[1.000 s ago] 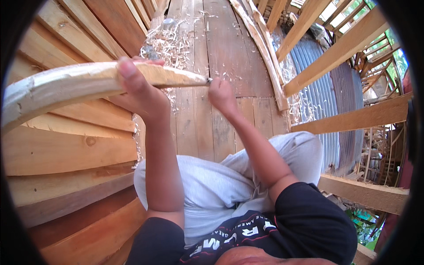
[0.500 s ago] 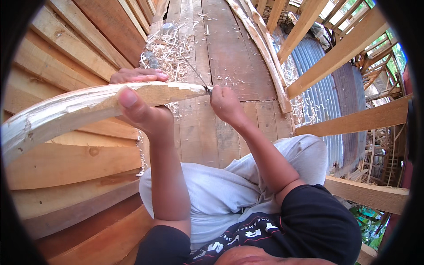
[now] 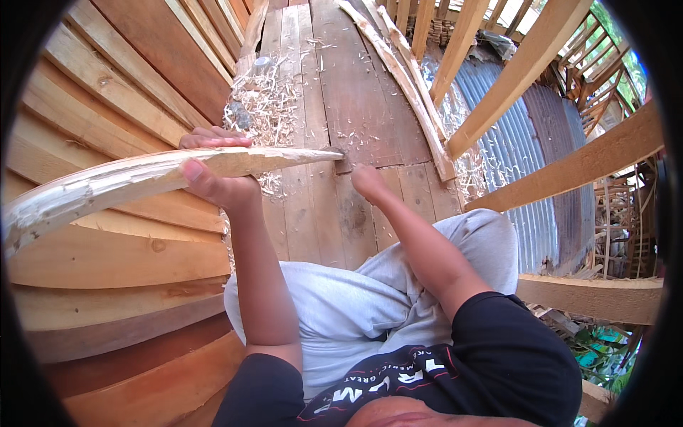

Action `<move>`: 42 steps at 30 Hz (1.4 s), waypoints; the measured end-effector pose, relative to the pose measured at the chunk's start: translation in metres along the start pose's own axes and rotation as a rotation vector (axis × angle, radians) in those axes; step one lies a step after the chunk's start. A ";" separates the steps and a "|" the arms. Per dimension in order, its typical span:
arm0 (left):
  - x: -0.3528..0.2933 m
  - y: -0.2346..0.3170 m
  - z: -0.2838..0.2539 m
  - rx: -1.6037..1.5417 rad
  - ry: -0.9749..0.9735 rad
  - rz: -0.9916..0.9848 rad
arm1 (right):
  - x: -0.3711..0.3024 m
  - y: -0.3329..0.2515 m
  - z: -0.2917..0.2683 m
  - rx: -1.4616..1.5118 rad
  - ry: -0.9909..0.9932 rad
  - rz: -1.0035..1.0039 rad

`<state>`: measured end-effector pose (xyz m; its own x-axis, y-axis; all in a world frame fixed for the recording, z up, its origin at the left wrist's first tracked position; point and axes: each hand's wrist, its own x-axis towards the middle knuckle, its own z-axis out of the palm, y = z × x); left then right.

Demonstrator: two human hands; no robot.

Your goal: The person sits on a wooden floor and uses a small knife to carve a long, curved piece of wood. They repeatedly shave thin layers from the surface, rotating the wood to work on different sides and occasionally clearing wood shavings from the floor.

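Head view: I see the left hand (image 3: 231, 189) clasping the curved wood (image 3: 135, 174) above the floor (image 3: 313, 231), its pointed end near the right hand (image 3: 368, 183), curled closed, contents untellable. Tip-shaping seems in hand; the next stroke likely calls for steady hold.

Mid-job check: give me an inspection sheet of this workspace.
Surface: wooden plank floor.
Job's things: curved pale wooden pole, whittled to a point at its right end.
Clutter: curled wood shavings; long wooden strips.
Grippers: left hand grips the pole; right hand is curled closed near the tip, any held tool unclear.
Cables: nothing seen.
Surroundings: overlapping boards at left; slanting timbers and corrugated metal sheets at right.
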<state>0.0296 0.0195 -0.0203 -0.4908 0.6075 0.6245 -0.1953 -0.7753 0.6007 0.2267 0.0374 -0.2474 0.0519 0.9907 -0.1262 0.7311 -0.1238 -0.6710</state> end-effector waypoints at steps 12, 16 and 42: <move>-0.001 0.013 0.010 0.342 0.147 -0.037 | -0.023 -0.098 -0.032 0.207 0.079 0.112; -0.003 -0.002 -0.003 0.113 -0.017 -0.005 | -0.010 -0.004 -0.014 0.026 -0.007 -0.041; 0.026 0.050 -0.026 -0.068 -0.268 0.104 | -0.031 -0.120 -0.044 0.325 0.014 0.000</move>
<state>-0.0149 -0.0080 0.0128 -0.2714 0.5411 0.7960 -0.2163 -0.8402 0.4973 0.1669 0.0245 -0.1309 0.0629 0.9911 -0.1173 0.4760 -0.1331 -0.8693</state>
